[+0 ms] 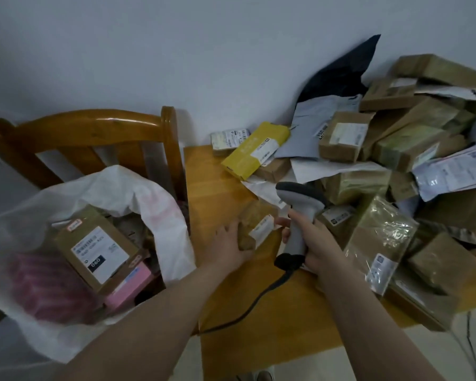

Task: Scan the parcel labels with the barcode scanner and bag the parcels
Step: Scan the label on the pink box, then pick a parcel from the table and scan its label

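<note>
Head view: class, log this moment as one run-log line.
left-hand grip holds small brown parcel, label showing | right-hand grip holds barcode scanner near label | white bag open, parcels inside

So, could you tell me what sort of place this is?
Probably a room at home, not a warehouse: a wooden chair, a wooden table by a plain wall, and parcels heaped loosely on it.

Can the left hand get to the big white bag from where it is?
Probably yes. The left hand, holding a small brown parcel, is close beside the white bag, whose mouth is open; nothing lies between them.
</note>
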